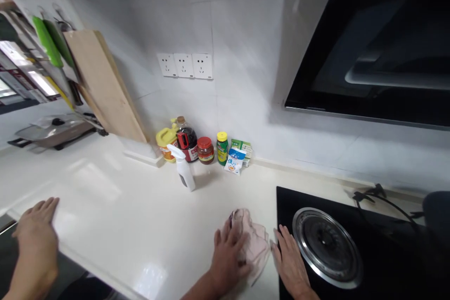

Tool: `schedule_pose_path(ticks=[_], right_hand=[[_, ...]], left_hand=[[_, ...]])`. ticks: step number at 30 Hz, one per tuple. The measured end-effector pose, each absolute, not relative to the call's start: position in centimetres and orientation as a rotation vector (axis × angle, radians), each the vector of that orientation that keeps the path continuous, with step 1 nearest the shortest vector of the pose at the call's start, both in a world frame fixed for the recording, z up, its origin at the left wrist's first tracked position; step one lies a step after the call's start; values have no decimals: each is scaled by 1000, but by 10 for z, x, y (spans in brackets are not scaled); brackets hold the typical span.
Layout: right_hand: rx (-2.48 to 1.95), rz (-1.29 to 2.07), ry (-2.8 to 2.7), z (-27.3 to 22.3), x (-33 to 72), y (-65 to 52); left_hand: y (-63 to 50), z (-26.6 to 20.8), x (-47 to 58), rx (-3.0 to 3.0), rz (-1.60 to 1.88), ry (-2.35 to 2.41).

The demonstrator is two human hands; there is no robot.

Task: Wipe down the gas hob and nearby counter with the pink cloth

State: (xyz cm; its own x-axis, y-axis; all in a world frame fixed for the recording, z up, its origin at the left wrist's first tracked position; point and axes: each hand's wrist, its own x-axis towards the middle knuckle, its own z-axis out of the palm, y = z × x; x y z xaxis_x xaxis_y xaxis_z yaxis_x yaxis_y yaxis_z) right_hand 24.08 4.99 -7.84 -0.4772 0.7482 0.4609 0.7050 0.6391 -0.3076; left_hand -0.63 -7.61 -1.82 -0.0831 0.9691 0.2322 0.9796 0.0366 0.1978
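Note:
A crumpled pale pink cloth point(256, 239) lies on the white counter, close to the cooktop. My left hand point(228, 251) is on its left part, palm down, with the fingers bent and pressing into the fabric. To the right, my right hand point(291, 262) rests open on the left edge of the black cooktop point(383, 248), fingers stretched out and holding nothing. Its thumb is beside the cloth's right edge. A round metal-ringed burner point(326, 246) is just right of this hand. Behind the cloth, a white spray bottle point(183, 168) stands upright.
Another person's hand point(37, 229) rests at the counter's left edge. Against the wall stand a yellow jug point(165, 138), dark sauce bottle point(187, 138), red-lidded jar point(205, 151), green bottle point(222, 150) and white packet point(235, 161). A range hood point(379, 47) hangs above; a cutting board point(105, 84) leans left.

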Motion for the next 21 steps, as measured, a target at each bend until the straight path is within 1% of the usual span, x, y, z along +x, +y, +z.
schedule_pose_path(ticks=[3, 5, 7, 10, 13, 17, 21], right_hand=[[-1123, 92, -2274, -75, 239, 50], [-1123, 83, -2252, -70, 237, 49], [-1145, 78, -2253, -63, 234, 48], [-1216, 84, -2290, -51, 229, 48], [-1277, 106, -2314, -44, 225, 50], [-1325, 155, -2318, -39, 224, 51], [-1352, 216, -2318, -34, 223, 51]], left_hand=[[-67, -34, 1, -2195, -417, -2200], [-55, -34, -7, -2163, -404, -2222], [-33, -22, -18, -2084, -382, -2292], [18, 9, -33, -1960, -354, -2413], [74, 33, -38, -2004, -379, -2410], [120, 40, -34, -2083, -429, -2319], [123, 35, -24, -2143, -461, -2246]])
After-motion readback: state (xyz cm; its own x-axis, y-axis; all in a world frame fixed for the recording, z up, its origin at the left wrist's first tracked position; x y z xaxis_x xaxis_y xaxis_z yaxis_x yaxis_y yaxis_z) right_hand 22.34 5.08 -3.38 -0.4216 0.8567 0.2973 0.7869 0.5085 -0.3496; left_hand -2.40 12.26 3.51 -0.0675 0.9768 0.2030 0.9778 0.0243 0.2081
